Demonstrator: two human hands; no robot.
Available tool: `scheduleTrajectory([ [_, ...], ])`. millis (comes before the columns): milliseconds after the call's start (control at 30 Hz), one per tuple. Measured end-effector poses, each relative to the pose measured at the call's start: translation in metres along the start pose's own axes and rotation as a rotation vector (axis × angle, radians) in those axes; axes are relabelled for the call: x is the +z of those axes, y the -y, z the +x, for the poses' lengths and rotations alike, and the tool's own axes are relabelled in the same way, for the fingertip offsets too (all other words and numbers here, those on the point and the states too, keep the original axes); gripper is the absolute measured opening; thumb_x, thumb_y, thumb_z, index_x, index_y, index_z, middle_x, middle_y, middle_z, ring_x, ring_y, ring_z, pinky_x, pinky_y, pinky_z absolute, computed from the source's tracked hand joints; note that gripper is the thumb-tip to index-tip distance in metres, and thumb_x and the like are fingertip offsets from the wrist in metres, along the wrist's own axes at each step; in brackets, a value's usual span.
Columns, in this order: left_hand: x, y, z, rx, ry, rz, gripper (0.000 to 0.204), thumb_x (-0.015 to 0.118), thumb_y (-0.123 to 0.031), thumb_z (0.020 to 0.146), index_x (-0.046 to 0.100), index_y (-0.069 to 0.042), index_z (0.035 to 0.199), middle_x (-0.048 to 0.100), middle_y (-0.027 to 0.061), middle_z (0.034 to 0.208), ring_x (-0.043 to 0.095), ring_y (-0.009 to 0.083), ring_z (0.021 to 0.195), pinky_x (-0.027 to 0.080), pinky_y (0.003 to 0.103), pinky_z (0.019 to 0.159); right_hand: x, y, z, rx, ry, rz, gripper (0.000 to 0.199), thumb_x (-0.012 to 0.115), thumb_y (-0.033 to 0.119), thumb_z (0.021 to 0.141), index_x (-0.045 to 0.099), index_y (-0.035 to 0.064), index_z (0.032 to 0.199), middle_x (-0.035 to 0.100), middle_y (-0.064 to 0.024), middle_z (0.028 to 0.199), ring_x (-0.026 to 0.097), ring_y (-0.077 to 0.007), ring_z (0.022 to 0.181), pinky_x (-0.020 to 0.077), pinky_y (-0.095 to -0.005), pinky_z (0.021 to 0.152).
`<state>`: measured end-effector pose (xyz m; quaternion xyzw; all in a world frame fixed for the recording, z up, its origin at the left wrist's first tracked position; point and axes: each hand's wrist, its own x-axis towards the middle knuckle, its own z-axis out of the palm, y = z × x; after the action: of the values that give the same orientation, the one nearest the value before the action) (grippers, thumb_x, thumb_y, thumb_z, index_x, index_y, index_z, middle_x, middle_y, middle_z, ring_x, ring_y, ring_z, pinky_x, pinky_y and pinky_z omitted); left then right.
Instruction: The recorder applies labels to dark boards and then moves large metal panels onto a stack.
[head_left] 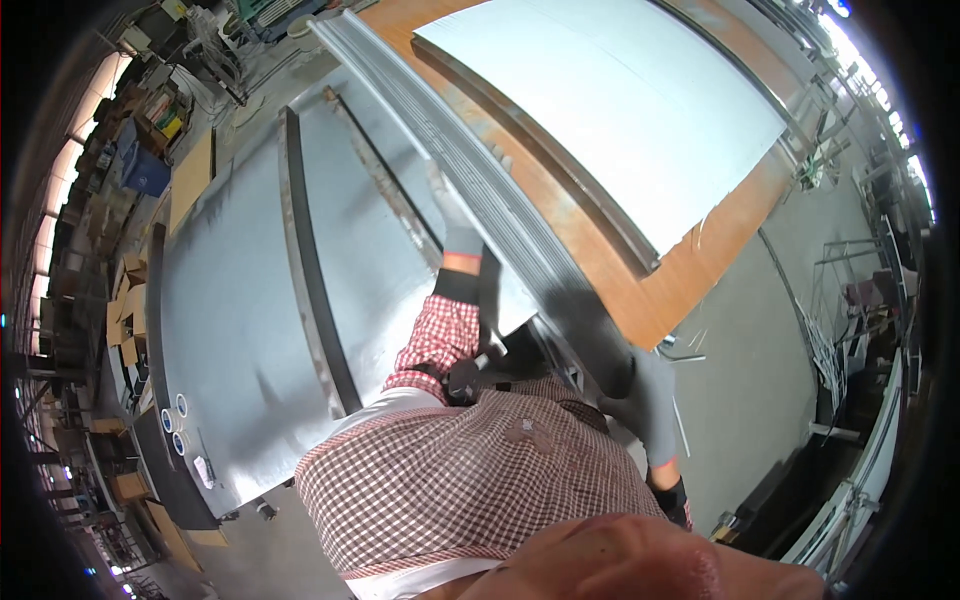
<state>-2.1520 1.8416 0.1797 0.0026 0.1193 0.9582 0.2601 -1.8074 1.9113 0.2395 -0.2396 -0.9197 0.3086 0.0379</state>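
A long grey ribbed metal profile point(475, 185) runs slantwise from the far left toward my body, between two work surfaces. My left hand point(452, 205), in a grey glove, is closed on its left edge about midway along, and fingertips show at the opposite edge. At the near end my right hand point(645, 400), also gloved in grey, grips the profile; most of its fingers are hidden or blurred. Beneath my left forearm lies a wide grey metal sheet point(235, 290) on a table.
Dark bars point(305, 250) cross the metal sheet. Several tape rolls point(180, 420) sit at its near left corner. To the right, a white panel point(610, 100) rests on bars over an orange-brown board point(690, 270). Cardboard boxes point(127, 310) stand far left; metal lengths point(850, 510) lie at right.
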Motion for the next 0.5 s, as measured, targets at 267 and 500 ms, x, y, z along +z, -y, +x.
scheduleTrajectory([
  [267,-0.009,0.171,0.084,-0.22,0.176,-0.303,0.066,0.034,-0.057,0.089,0.05,0.001,0.114,0.056,0.0241,0.104,0.058,0.0353,0.092,0.052,0.047,0.079,-0.075,-0.09,-0.002,0.17,-0.179,-0.3,0.075,0.071,0.02,0.049,0.047,-0.0015,0.117,0.052,-0.0186,0.102,0.048,-0.0365,0.097,0.0376,-0.0432,0.086],
  [500,-0.045,0.216,0.153,-0.2,0.168,-0.263,0.062,0.04,-0.056,0.089,0.047,-0.001,0.118,0.049,0.0227,0.116,0.053,0.0324,0.103,0.047,0.045,0.09,-0.112,-0.115,0.068,0.108,-0.115,-0.452,0.077,0.069,0.021,0.052,0.045,-0.0025,0.121,0.052,-0.0189,0.101,0.048,-0.0367,0.096,0.0378,-0.045,0.084],
])
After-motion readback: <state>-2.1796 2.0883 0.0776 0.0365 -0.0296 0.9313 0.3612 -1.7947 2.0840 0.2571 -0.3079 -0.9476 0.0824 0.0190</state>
